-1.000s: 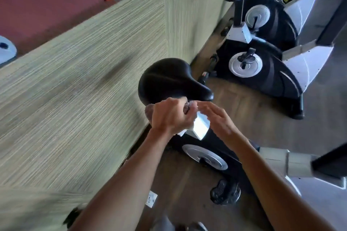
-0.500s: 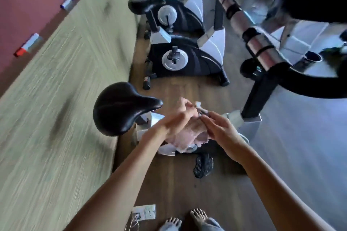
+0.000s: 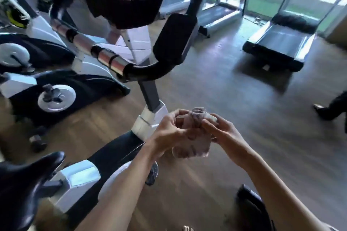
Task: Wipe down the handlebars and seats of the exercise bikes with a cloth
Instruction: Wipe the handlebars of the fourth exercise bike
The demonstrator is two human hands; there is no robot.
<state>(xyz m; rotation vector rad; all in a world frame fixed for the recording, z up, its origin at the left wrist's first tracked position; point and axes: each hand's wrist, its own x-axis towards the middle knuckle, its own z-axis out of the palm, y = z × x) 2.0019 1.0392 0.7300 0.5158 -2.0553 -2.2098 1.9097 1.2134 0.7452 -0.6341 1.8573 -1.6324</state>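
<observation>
You're standing over a wood floor (image 3: 216,88) with the nearest bike (image 3: 120,152) running across the left half of your view — its dark post rises out of a white collar up to a curved black handlebar (image 3: 150,72) with chrome grip sections, and a dark console sits blurred above that. A treadmill (image 3: 277,43) sits far right by the windows, well apart from you, and a second bike (image 3: 56,92) with a white flywheel disc is parked to the left, with more behind it. The black seat (image 3: 24,180) of your bike fills the bottom left corner, glossy and not touched by anything. A black pedal (image 3: 249,206) pokes in at bottom right. Somebody's dark leg and shoe (image 3: 330,108) show at the right edge. Both your forearms reach in from the bottom and meet in mid-air, just right of the post. Your left hand (image 3: 169,133) and right hand (image 3: 225,131) both have fingers curled around the pinkish cloth (image 3: 195,137) — it's bunched up at the top between your fingertips, and a loose flap hangs down below. The cloth is off the bike, not touching handlebar or seat.
</observation>
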